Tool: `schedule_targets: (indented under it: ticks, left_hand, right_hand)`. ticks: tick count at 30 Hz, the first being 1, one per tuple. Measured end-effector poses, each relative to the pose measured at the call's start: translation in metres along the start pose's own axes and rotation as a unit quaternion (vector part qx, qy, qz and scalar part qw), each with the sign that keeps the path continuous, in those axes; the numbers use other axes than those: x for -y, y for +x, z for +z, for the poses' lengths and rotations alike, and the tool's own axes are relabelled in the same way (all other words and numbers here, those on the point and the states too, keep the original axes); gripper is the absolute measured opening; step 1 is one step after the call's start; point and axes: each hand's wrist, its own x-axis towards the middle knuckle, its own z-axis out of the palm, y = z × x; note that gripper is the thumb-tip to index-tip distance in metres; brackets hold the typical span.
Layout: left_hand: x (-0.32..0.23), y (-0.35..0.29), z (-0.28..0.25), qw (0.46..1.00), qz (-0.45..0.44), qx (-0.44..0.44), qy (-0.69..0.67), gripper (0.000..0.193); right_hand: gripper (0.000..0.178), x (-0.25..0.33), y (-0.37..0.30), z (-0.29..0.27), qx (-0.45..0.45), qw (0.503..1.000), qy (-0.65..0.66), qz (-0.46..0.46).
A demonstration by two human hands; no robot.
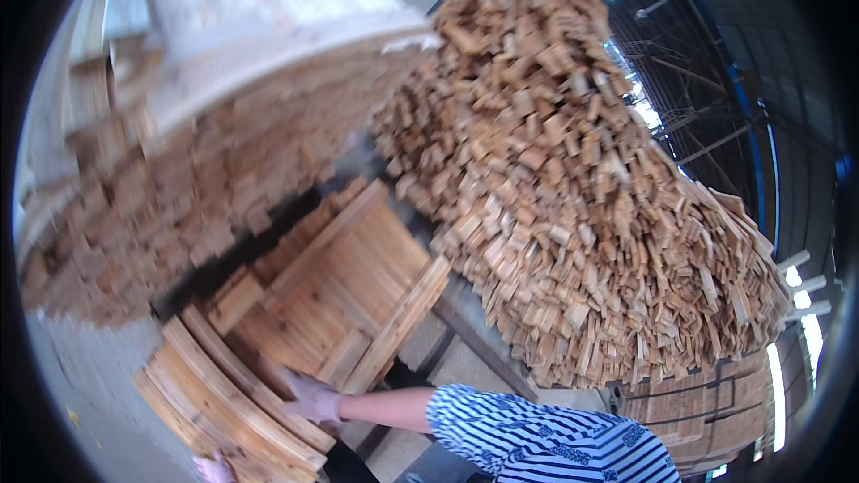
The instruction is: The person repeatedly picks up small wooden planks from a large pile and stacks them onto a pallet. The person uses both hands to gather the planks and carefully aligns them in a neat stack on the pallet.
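Below me, several long wooden boards lie side by side, slanting from upper left to lower right. My right hand, in a pale knit glove, grips the boards at their far edge, with its fingertips partly hidden against the wood. My left hand, also pale-gloved, shows only in part at the lower rim and holds the near edge of the boards. Just beyond stands a stack of wide planks, with loose narrower strips along its edges.
A big heap of short wood offcuts rises at the right. At the upper left stands a tall stack of boards with a pale top. Strapped wood bundles sit at the lower right. Grey concrete floor shows at the left.
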Motion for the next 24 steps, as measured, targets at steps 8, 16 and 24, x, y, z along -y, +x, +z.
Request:
schedule_targets:
  ticks: [8, 16, 24]
  left_hand:
    - [-0.066, -0.207, -0.014, 0.831, 0.553, 0.044, -0.053, 0.044]
    - [-0.211, -0.374, -0.094, 0.656, 0.748, 0.029, -0.090, 0.032]
    - [-0.434, -0.402, -0.203, 0.782, 0.472, 0.326, -0.244, 0.066]
  right_hand:
    - [0.090, -0.074, -0.251, -0.121, -0.058, 0.969, 0.076, 0.228]
    - [0.083, -0.103, -0.329, -0.267, -0.257, 0.943, 0.159, 0.139]
    - [0.068, 0.040, -0.296, -0.659, -0.412, 0.884, -0.096, -0.198]
